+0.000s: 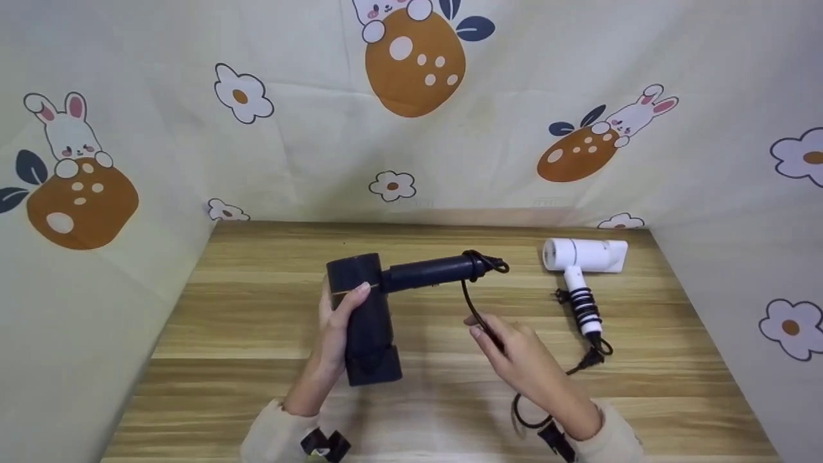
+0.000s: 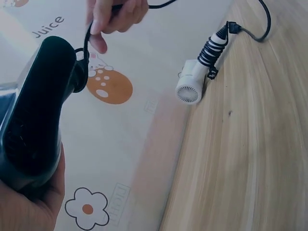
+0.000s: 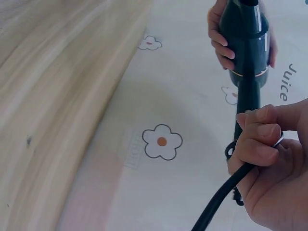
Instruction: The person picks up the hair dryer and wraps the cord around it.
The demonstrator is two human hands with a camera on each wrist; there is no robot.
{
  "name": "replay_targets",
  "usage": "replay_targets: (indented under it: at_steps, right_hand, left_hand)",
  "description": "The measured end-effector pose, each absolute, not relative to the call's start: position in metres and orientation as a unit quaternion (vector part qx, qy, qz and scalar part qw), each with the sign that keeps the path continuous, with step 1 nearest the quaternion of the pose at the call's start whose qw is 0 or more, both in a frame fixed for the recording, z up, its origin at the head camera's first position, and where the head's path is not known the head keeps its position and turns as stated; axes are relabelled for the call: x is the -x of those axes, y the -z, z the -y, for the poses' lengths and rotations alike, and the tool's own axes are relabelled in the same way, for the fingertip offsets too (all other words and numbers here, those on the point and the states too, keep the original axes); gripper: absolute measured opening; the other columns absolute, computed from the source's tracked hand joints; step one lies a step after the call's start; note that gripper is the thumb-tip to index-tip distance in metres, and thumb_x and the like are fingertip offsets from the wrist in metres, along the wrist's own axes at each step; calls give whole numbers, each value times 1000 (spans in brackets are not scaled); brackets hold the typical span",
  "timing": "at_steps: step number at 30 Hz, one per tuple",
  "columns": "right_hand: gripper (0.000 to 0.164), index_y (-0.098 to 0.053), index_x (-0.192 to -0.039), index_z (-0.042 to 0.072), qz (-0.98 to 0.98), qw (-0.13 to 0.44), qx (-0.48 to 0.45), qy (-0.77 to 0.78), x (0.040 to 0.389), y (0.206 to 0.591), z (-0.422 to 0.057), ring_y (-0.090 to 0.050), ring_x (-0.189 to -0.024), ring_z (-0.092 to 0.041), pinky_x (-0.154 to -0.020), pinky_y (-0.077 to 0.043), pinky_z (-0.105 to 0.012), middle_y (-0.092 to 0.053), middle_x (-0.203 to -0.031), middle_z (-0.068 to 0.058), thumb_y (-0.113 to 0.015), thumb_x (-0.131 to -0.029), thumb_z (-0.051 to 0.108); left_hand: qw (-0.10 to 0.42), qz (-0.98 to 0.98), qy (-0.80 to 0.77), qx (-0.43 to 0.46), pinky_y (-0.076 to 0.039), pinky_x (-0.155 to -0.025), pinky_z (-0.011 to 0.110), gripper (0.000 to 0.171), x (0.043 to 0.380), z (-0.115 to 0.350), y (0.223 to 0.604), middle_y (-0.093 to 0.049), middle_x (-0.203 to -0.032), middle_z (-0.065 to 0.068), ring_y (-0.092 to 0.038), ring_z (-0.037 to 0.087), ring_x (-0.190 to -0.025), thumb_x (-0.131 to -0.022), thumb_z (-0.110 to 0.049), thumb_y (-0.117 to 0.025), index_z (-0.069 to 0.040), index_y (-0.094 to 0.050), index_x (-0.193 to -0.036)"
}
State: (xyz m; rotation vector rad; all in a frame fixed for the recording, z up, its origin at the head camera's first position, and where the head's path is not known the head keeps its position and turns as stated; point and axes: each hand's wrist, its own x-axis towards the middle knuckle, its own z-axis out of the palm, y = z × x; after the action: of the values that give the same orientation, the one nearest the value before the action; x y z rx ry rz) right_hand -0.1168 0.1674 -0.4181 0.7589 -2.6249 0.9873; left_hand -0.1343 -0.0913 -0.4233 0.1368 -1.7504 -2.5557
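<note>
Left wrist view: backdrop [image 2: 120, 130] behind dark hairdryer [image 2: 36, 106] reads "Juice" [image 2: 49, 27].

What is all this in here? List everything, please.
Wooden table: 1, brown, lower head view
Cloth: 1, pale, behind and beside table
Rabbit-and-fruit prints: 3, white and orange, on cloth
Flower prints: several, white, on cloth
Dark hairdryer: 1, dark, above table
Loose cord: 1, black, at dark hairdryer's handle
White hairdryer: 1, white, table's far right
Wound cord: 1, black, around white hairdryer's handle
Plug: at least 1, black, below that handle
Unclear items: 2, black, near wrists
Sleeves: 2, cream, bottom edge
Left hand: 1, bare, gripping dark hairdryer
Right hand: 1, bare, holding loose cord
</note>
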Motion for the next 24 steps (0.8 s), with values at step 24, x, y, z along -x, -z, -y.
replay_targets:
  at_steps: [24]
  right_hand:
    - [13, -68, -87, 10, 853, 276, -283, -341, 133, 393, -193, -45, -54, 0, -50, -40, -14, -60, -65, 6, -66, -81, -1]
  left_hand:
    - [-29, 649, 760, 27, -55, -65, 41, 49, 133, 87, 430, -58, -93, 13, -62, 24, -75, -85, -18, -61, -8, -37, -126]
